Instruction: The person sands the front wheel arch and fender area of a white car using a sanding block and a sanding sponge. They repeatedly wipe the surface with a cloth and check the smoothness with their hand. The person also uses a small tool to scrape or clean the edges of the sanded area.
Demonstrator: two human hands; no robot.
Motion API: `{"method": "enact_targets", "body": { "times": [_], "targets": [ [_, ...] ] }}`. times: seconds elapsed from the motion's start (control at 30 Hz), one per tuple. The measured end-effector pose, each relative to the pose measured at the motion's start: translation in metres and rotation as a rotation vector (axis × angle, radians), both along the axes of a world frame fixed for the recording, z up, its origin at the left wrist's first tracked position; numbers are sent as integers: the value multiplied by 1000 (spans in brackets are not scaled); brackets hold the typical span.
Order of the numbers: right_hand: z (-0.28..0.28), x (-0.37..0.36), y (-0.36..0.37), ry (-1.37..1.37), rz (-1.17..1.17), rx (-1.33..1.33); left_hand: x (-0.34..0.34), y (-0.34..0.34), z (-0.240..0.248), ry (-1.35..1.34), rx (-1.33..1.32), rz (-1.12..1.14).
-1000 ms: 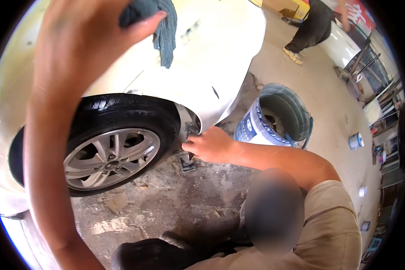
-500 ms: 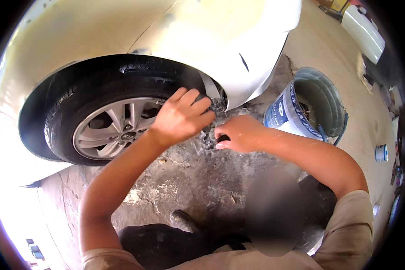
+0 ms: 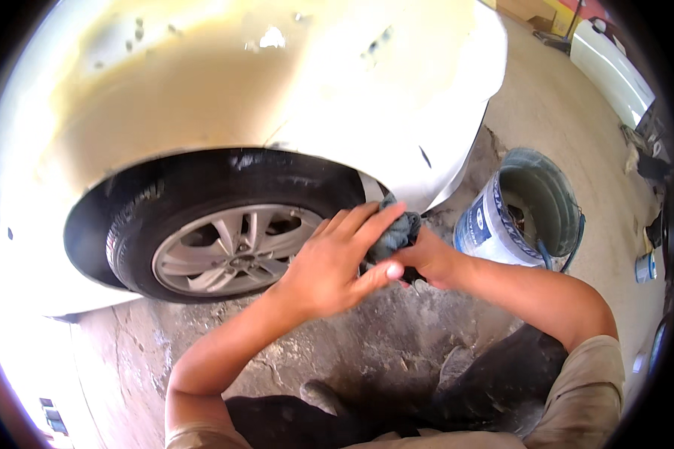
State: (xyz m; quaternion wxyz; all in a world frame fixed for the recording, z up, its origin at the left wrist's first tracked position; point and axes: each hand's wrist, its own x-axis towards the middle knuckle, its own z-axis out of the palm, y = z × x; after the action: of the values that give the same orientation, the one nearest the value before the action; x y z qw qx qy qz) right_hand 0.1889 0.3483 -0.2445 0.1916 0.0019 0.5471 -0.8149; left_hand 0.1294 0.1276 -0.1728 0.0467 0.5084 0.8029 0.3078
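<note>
Our left hand (image 3: 329,262) and right hand (image 3: 427,258) together clasp a grey rag (image 3: 392,233), bunched just beside the tyre (image 3: 202,224) under the white fender (image 3: 314,97). With our left fingers lying loosely over it, the rag could slip onto the gritty floor (image 3: 352,344) and pick up dirt; a bucket (image 3: 528,209) stands near.

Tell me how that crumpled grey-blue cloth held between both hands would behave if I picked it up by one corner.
The crumpled grey-blue cloth would probably hang limp, since it bunches into soft folds between the left hand and right hand. It likely weighs little, as fingertips alone pinch it. It seems unlikely to slip, its surface looking matte.
</note>
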Motion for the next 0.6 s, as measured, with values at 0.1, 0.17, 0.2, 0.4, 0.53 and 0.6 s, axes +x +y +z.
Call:
{"method": "enact_targets", "body": {
  "times": [0.1, 0.17, 0.2, 0.4, 0.53, 0.6],
  "targets": [
    [6, -3, 4, 141, -45, -35, 1, -11, 27, 313, -93, 0],
    [9, -7, 5, 224, -58, -35, -1, -17, 40, 381, -62, 47],
    [10, -8, 6, 261, -43, -57, -3, -21, 45, 477, -33, 78],
    [11, -10, 5, 203, 65, -33, -34, -34, 48, 1004, -115, 682],
    [15, -4, 1, 215, 97, -70, -43, -9, 33, 977, -97, 749],
    [16, -3, 0, 189, 147, -108, -40, 13, 26, 991, -135, 687]
  ]
}}
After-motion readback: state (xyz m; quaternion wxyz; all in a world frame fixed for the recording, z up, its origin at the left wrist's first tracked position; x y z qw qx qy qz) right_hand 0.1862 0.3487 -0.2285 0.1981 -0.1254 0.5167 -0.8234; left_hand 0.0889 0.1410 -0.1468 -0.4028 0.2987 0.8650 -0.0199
